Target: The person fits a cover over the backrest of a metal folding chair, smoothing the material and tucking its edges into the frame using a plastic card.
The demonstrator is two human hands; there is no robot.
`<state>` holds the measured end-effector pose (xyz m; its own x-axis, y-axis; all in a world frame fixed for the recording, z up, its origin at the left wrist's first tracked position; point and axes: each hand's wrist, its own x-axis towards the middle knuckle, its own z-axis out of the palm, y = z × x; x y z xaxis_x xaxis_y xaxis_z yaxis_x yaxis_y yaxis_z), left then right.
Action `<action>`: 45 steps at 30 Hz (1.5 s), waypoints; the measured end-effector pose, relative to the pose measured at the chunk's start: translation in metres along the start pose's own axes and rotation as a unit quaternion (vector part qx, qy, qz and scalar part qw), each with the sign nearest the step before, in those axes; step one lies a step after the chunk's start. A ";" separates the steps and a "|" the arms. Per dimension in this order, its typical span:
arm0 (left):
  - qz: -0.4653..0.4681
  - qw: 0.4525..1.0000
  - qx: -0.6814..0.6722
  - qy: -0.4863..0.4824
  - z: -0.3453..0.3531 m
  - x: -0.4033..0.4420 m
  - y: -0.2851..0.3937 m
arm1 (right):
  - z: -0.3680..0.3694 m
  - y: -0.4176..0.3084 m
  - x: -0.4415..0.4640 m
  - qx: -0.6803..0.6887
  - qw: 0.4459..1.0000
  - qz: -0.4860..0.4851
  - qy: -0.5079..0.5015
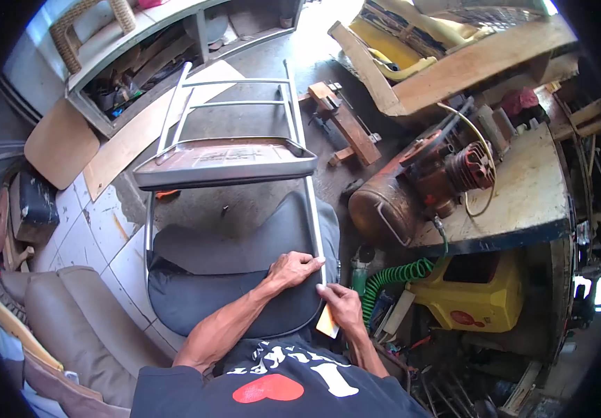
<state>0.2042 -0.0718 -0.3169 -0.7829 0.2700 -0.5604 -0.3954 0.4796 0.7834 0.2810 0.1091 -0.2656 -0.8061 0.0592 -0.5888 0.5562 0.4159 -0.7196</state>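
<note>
A metal-framed folding chair (312,219) stands tilted in front of me, with its bare seat pan (227,159) at the far end. Its black padded part (234,303) lies close to my body. My left hand (292,270) is closed, its thumb and fingers pinching the right-hand frame tube. Just below, my right hand (343,306) is closed on a small flat yellow-and-white piece (327,322), its fingertips at the lower end of that tube. What exactly this piece is I cannot make out.
A rusty air compressor (391,202) and a workbench (509,195) stand at right, with a coiled green hose (394,275) and a yellow machine housing (478,296) below. A wooden clamp (345,122) lies beyond the chair. Brown cushions (81,317) and boards (62,143) are at left.
</note>
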 end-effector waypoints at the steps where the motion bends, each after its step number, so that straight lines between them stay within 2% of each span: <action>1: -0.003 1.000 0.003 0.008 0.003 0.002 0.002 | -0.002 0.003 0.005 0.010 1.000 -0.008 -0.002; 6: 0.031 0.997 -0.004 0.069 0.011 -0.009 0.001 | -0.006 -0.005 0.002 0.047 0.998 -0.027 -0.020; 11: 0.056 0.993 -0.037 0.101 0.021 -0.016 0.003 | -0.021 -0.018 0.009 -0.060 0.997 -0.036 -0.039; 13: 0.054 0.994 -0.023 0.097 0.019 -0.021 0.008 | -0.026 -0.024 0.011 -0.134 0.989 -0.005 -0.057; 15: 0.055 0.993 -0.021 0.099 0.020 -0.024 0.008 | -0.028 -0.034 0.008 -0.180 0.982 -0.033 -0.050; 17: 0.110 0.975 -0.008 0.194 0.028 -0.030 0.008 | -0.026 -0.037 0.007 -0.237 0.967 -0.095 0.008; 18: 0.112 0.973 -0.008 0.200 0.033 -0.034 0.006 | -0.025 -0.039 0.008 -0.238 0.966 -0.101 0.008; 20: 0.223 0.936 0.030 0.272 0.040 -0.047 -0.004 | -0.023 -0.043 0.011 -0.165 0.965 -0.176 0.105; 22: 0.240 0.893 0.079 0.371 0.026 -0.083 -0.003 | -0.014 -0.064 0.011 -0.132 0.971 -0.170 0.100; 23: 0.254 0.867 0.101 0.416 0.011 -0.101 -0.008 | -0.008 -0.072 0.014 -0.127 0.974 -0.173 0.065; 24: 0.240 0.856 0.087 0.450 -0.009 -0.125 -0.012 | 0.001 -0.080 0.017 -0.120 0.976 -0.177 0.030; 26: 0.178 0.808 0.122 0.548 -0.048 -0.166 -0.033 | 0.032 -0.105 0.019 -0.097 0.971 -0.182 -0.118; 27: 0.105 0.777 0.165 0.599 -0.065 -0.181 -0.043 | 0.052 -0.120 0.018 -0.151 0.940 -0.256 -0.165; 29: -0.031 0.714 0.205 0.668 -0.088 -0.200 -0.062 | 0.103 -0.135 0.023 -0.155 0.901 -0.295 -0.277; 30: -0.031 0.711 0.209 0.671 -0.092 -0.205 -0.071 | 0.127 -0.151 0.021 -0.213 0.869 -0.322 -0.310; 31: -0.029 0.722 0.213 0.657 -0.095 -0.207 -0.080 | 0.155 -0.143 0.032 -0.210 0.835 -0.381 -0.335; 32: -0.026 0.731 0.219 0.646 -0.100 -0.206 -0.088 | 0.181 -0.140 0.036 -0.183 0.820 -0.417 -0.346; 34: -0.023 0.736 0.232 0.635 -0.100 -0.202 -0.096 | 0.219 -0.130 0.041 -0.175 0.809 -0.421 -0.371; 36: -0.054 0.731 0.200 0.650 -0.099 -0.196 -0.101 | 0.241 -0.118 0.034 -0.199 0.830 -0.413 -0.318; 38: -0.069 0.730 0.194 0.651 -0.099 -0.193 -0.098 | 0.249 -0.106 0.032 -0.189 0.842 -0.400 -0.308; 40: -0.130 0.713 0.225 0.651 -0.099 -0.188 -0.095 | 0.253 -0.100 0.031 -0.176 0.875 -0.366 -0.263; 44: -0.182 0.722 0.217 0.631 -0.100 -0.184 -0.089 | 0.259 -0.102 0.047 -0.142 0.882 -0.340 -0.292; 45: -0.183 0.720 0.211 0.635 -0.101 -0.183 -0.088 | 0.263 -0.102 0.054 -0.099 0.889 -0.296 -0.334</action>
<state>0.3336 -0.2480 -0.2555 -0.5776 -0.7917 0.1989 -0.7150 0.6083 0.3446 0.2340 -0.1693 -0.3208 -0.6080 -0.7487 -0.2643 -0.0254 0.3511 -0.9360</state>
